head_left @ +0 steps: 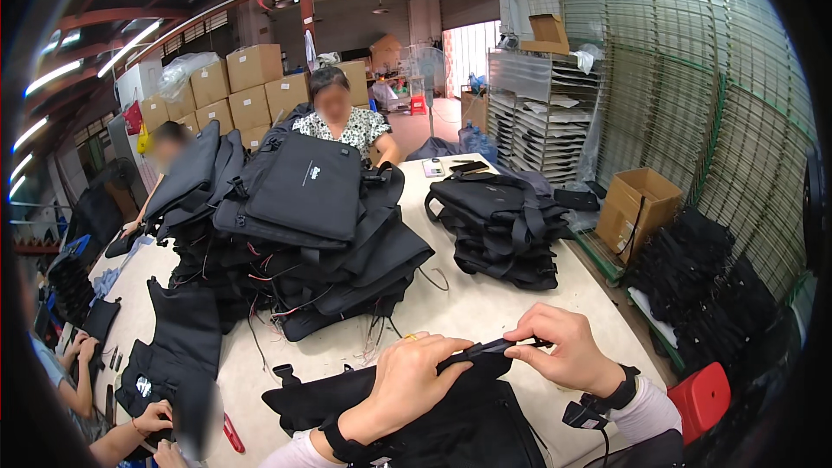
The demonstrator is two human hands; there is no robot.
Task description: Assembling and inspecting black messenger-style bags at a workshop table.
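Observation:
A black fabric bag (451, 420) lies on the pale worktable (485, 303) in front of me. My left hand (412, 381) grips its upper edge, thumb on a black strap (490, 349). My right hand (563, 347) pinches the same strap at its far end, pulling it taut between both hands. Both wrists wear black bands, and a small black device hangs from the right one.
A tall heap of black bags (303, 225) fills the table's middle left, a smaller stack (503, 225) stands to the right. A person sits across the table, others work at the left. An open cardboard box (637, 208) and a red stool (702, 399) stand at the right.

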